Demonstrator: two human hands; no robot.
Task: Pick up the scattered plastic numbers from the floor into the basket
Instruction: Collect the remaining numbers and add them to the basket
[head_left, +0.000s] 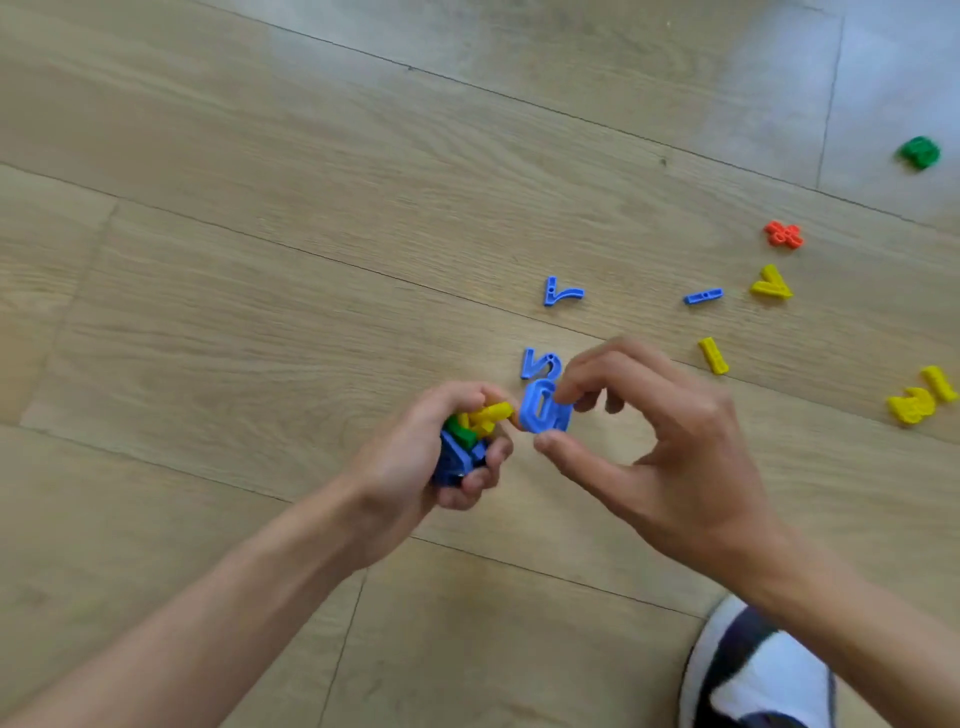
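My left hand (415, 462) grips a bunch of plastic pieces (467, 436) in blue, green and yellow. My right hand (665, 441) pinches a blue 0 (543, 408) between thumb and fingers, right beside the left hand's bunch. On the wooden floor lie a blue 5 (539, 362), a blue 7 (561, 292), a blue minus (702, 296), a yellow bar (714, 355), a yellow V-shaped piece (773, 284), an orange piece (783, 235), a green piece (919, 151) and two yellow pieces (920, 396) at the right edge. No basket is in view.
A white and dark shoe (753, 670) stands at the bottom right. Wooden floor planks (260, 260) fill the left and upper left of the view.
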